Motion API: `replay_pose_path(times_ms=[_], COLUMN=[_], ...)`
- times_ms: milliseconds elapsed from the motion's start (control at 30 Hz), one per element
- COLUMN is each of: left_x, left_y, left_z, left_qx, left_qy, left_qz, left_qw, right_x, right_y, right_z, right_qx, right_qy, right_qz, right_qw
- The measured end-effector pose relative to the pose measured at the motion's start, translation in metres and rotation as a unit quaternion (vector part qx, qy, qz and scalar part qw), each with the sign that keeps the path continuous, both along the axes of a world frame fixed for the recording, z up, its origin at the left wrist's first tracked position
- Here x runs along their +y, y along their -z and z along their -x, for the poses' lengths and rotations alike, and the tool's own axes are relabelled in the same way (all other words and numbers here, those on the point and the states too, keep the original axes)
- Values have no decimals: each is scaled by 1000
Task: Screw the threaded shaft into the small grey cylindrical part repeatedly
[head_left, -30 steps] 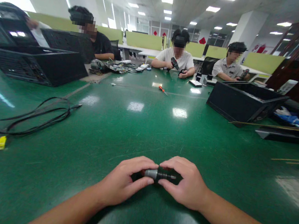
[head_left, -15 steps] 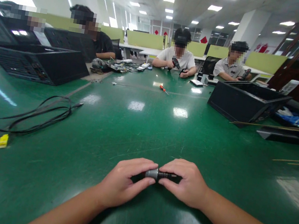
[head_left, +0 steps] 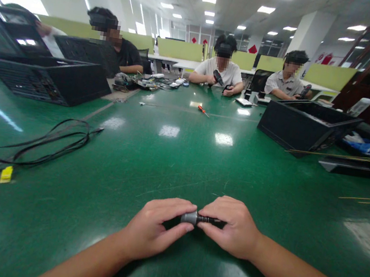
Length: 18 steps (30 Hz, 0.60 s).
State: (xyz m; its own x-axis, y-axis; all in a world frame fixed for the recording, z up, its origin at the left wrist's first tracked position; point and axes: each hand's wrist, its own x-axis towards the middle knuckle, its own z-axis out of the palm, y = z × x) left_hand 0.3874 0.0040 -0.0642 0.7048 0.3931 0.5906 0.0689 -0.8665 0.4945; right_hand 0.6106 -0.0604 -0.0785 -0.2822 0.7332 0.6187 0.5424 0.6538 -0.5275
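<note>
A small hand tool with a grey collar (head_left: 189,217) and a slim black ringed shaft (head_left: 208,219) lies level between my two hands, low over the green table. My left hand (head_left: 161,224) is closed round the grey collar, thumb below and fingers above, and its palm hides the rest of that end. My right hand (head_left: 232,227) pinches the shaft right beside the collar with thumb and forefinger. The shaft's far end runs into the shadow of the right palm, so its tip is hard to make out. The fingertips of both hands almost meet.
A red-handled screwdriver (head_left: 203,110) lies farther up the green table (head_left: 167,159). Looped black cable (head_left: 74,141) with a yellow tag (head_left: 6,174) is at left. Black computer cases (head_left: 49,80) stand left and right (head_left: 286,127). Several people sit across the table, some holding tools.
The view has shifted slightly. Both hands keep their hold on the tool; the right fingers have moved a little along the shaft, and its tip shows less than before.
</note>
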Motion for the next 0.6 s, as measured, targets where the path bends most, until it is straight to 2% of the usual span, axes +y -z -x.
replay_pose_path(times_ms=[600], left_x=[-1], left_y=[-2], left_z=[-1], left_qx=[-13], left_qy=[-1], left_qz=[0], left_qw=[1000], right_x=[-1], right_y=[0], right_z=[-2], right_qx=[2], right_qy=[0], right_qz=[3], right_qw=[1000])
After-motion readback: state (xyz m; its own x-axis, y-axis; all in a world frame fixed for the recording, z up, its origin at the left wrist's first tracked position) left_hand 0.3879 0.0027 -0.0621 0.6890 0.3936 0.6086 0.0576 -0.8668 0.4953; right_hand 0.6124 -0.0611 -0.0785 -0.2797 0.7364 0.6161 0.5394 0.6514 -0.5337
